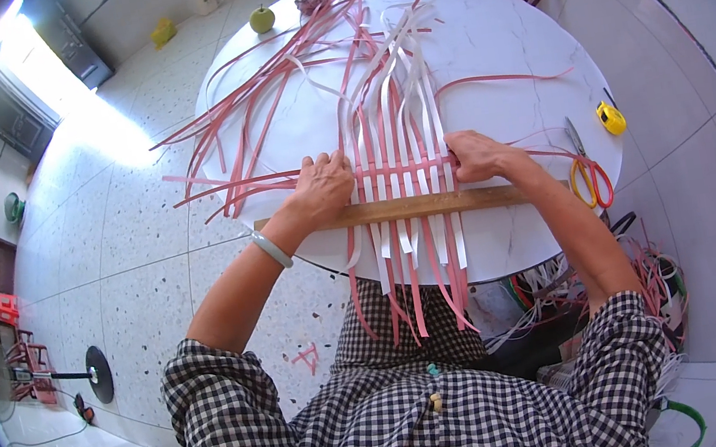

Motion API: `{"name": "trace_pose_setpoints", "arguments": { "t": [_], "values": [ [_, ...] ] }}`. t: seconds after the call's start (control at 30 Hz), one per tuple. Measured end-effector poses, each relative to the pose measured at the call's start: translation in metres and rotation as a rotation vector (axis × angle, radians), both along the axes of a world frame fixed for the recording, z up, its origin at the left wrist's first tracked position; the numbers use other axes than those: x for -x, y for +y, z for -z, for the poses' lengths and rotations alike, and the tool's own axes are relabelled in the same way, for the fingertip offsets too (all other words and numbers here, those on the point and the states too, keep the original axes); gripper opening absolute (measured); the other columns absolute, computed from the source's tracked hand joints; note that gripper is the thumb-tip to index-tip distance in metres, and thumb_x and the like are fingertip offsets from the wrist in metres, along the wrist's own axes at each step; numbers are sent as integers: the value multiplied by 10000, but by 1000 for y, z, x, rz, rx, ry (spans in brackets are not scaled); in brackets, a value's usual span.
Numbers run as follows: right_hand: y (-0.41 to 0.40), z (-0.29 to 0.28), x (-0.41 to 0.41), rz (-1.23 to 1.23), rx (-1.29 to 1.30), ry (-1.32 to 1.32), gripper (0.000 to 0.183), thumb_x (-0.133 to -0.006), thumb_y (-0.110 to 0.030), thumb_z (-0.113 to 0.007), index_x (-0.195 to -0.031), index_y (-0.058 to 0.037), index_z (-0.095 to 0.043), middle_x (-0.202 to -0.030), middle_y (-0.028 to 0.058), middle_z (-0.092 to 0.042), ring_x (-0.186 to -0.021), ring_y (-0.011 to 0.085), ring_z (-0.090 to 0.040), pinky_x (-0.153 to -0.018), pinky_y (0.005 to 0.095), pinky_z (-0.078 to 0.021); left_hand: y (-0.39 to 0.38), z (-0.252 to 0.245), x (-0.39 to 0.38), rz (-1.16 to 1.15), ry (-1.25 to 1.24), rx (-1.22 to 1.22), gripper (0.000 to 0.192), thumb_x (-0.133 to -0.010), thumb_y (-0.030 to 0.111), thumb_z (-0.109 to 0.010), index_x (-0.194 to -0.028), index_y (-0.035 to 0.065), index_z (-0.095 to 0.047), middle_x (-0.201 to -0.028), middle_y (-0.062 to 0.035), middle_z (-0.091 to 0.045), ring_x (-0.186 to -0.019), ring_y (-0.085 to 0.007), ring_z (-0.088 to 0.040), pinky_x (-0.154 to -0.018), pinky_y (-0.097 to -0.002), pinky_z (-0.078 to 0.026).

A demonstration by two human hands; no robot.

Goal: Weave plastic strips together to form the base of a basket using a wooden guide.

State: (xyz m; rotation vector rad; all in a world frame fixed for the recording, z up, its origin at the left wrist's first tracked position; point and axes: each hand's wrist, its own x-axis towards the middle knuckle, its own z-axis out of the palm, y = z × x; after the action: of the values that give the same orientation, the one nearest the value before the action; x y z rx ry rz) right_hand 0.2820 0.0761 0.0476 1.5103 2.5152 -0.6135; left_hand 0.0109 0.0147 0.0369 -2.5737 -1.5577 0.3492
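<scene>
Pink and white plastic strips interlace in a woven band [401, 176] at the near part of the round white table [496, 32]. A flat wooden bar [407, 208] lies across the lengthwise strips, just on my side of the weave. My left hand [325, 185] rests at the band's left edge, fingers curled over the crosswise pink strips [243, 186]; the fingertips' grip is hidden. At the right edge, my right hand [477, 155] is bent against the weave, its fingers folded, and whether they pinch a strip cannot be seen. Strip ends hang over the table's near edge.
Scissors [586, 174] with red and yellow handles and a yellow tape measure [611, 117] lie at the right. Loose pink strips [263, 89] spread at the far left, near a green fruit [261, 19]. More strips [656, 291] are heaped below the table at the right.
</scene>
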Motion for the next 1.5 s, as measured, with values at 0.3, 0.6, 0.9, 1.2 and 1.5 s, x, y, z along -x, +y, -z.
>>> {"name": "trace_pose_setpoints", "arguments": {
  "t": [0.3,0.6,0.9,1.2,1.5],
  "values": [
    [-14,-22,-11,111,-94,-104,420,-755,-139,-644,-1121,26,-523,-1185,239,-539,-1134,352,-507,-969,398,-416,9,-28,4,-75,-102,104,476,-865,203,-609,-1256,-37,-481,-1240,-163,-506,-1199,-284,-452,-1001,-432,-352],
    [-14,27,-3,-84,-203,-34,735,-948,-558,-307,-1479,-70,-162,-1538,177,-110,-1429,322,-82,-1150,430,-89,24,19,-5,-32,-402,127,700,-947,490,-385,-1468,62,-199,-1529,-152,-170,-1426,-280,-122,-1162,-448,-123],
    [-13,24,-4,-28,-33,-50,775,-937,-590,-301,-1498,-110,-68,-1561,130,-8,-1441,282,14,-1154,402,-1,29,33,3,-37,-476,245,707,-944,581,-202,-1497,148,-118,-1560,-89,-53,-1438,-240,27,-1167,-431,-12],
    [-11,31,-4,-24,-70,35,812,-903,-634,-355,-1496,-130,-125,-1550,160,-62,-1433,330,-40,-1157,417,-29,53,-2,71,-367,-606,-341,318,-805,121,-668,-1089,-10,-615,-1132,-195,-603,-1039,-331,-581,-871,-408,-464],
    [-18,26,-5,10,-63,49,799,-906,-618,-371,-1495,-133,-136,-1552,152,-64,-1437,308,-42,-1155,418,-24,89,12,111,-608,-209,-241,188,-823,62,-535,-909,30,-699,-990,-180,-671,-996,-329,-620,-851,-504,-425]
  ]
}}
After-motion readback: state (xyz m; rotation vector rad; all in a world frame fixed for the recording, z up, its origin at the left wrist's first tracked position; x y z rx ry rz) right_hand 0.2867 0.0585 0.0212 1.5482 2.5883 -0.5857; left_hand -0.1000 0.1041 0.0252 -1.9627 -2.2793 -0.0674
